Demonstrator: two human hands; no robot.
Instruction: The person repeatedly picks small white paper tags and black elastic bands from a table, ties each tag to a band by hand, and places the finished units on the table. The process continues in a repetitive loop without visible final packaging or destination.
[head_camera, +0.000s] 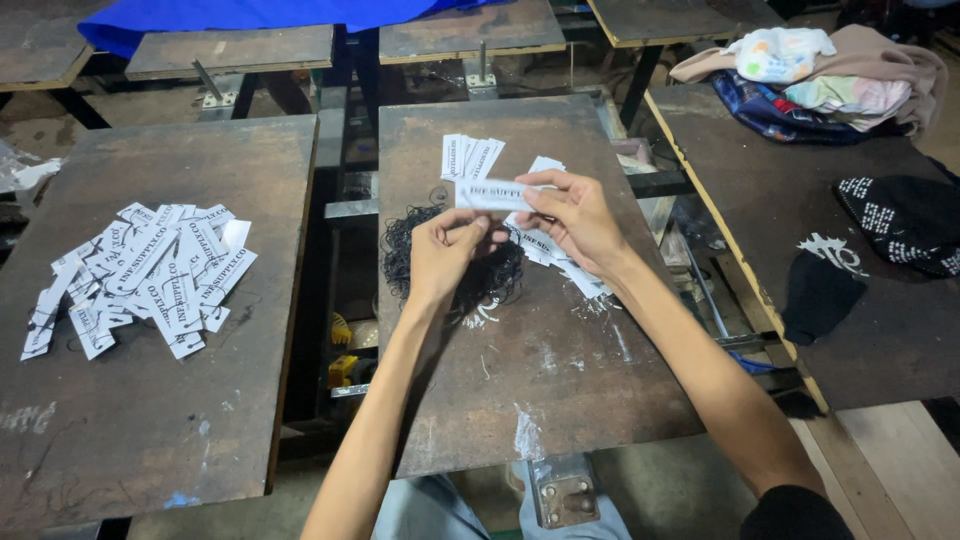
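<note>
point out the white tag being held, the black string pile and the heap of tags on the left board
white tag (492, 194), head view, middle of the strip.
black string pile (400, 240), head view, its left part.
heap of tags (150, 275), head view, centre of heap.

Two hands over the middle desk (560, 400). Right hand (578, 220) pinching a white paper tag (497, 194) by its end, flat and sideways. Left hand (447, 255) touching the tag from below, fingers curled. Under the hands, a heap of thin black strings (400, 235). More white tags (470, 155) just behind and beside the right hand. On the left desk (150, 420), a big pile of white tags (140, 275). On the right desk (880, 330), folded clothes (820, 75), a black hat (825, 285) and a black-and-white knitted thing (900, 222).
</note>
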